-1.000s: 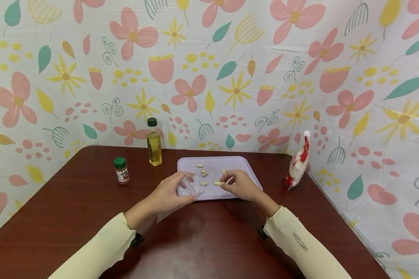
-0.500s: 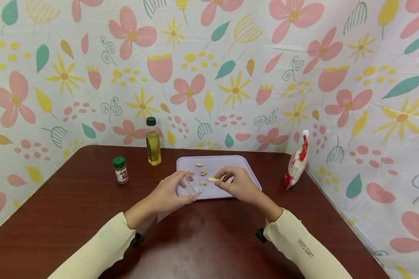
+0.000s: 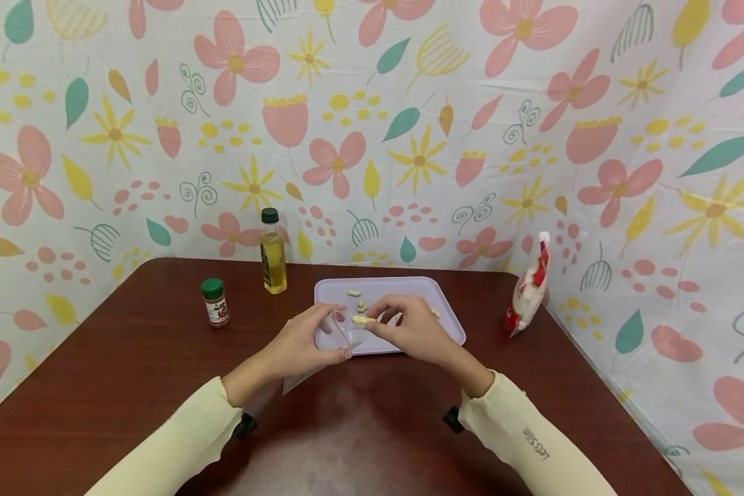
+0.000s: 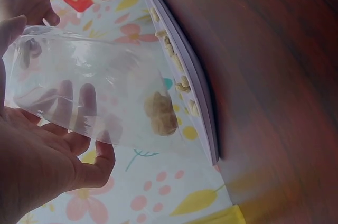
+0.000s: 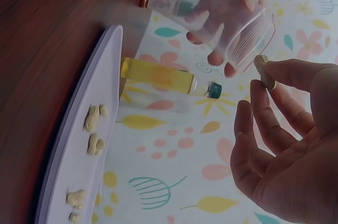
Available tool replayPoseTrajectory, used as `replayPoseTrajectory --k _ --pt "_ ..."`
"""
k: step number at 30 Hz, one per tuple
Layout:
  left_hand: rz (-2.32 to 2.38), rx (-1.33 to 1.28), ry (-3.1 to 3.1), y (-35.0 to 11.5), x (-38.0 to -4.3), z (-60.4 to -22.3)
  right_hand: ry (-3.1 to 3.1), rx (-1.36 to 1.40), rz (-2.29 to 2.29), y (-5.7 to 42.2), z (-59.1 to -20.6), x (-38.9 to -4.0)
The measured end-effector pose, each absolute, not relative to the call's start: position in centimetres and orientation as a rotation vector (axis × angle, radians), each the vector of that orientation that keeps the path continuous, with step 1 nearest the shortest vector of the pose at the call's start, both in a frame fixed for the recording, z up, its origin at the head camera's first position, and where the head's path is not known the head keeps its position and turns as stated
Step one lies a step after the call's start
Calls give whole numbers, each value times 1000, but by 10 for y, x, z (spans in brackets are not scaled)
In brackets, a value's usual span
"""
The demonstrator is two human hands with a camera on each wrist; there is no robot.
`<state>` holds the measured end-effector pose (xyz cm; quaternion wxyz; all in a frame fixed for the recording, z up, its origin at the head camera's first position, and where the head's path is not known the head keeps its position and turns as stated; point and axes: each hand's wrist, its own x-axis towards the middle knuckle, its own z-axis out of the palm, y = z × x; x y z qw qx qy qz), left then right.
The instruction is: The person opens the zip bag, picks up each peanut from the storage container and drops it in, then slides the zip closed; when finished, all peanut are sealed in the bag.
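My left hand (image 3: 300, 344) holds a clear zip-lock bag (image 4: 105, 60) tilted, its mouth spread towards the right. Inside the bag, near the bottom, lies a peanut (image 4: 160, 113) in its shell. Between thumb and fingertips, my right hand (image 3: 409, 329) pinches another unshelled peanut (image 5: 264, 72), right at the bag's mouth. Beneath and beyond both hands is a pale lilac tray (image 3: 403, 284). Several more peanuts (image 5: 92, 119) are scattered on it, some hidden behind the hands in the head view.
A bottle of yellow oil (image 3: 273, 258) stands behind the tray's left side, with a green-capped spice jar (image 3: 215, 304) farther left. To the right of the tray is a red and white pouch (image 3: 527, 296) with a white cap. A flowered cloth (image 3: 372, 138) hangs behind the brown table (image 3: 372, 427).
My right hand has lifted a peanut from the tray and carried it left to the bag's mouth. My left hand has stayed nearly still with the bag.
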<state>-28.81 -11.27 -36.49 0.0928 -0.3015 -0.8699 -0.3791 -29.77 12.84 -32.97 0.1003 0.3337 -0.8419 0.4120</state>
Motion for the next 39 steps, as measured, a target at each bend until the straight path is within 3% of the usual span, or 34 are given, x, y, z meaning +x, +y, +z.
replayPoseTrajectory --k 39 --pt "-1182 -905 -2576 -119 -290 -363 -2503 1086 1233 108 -324 -295"
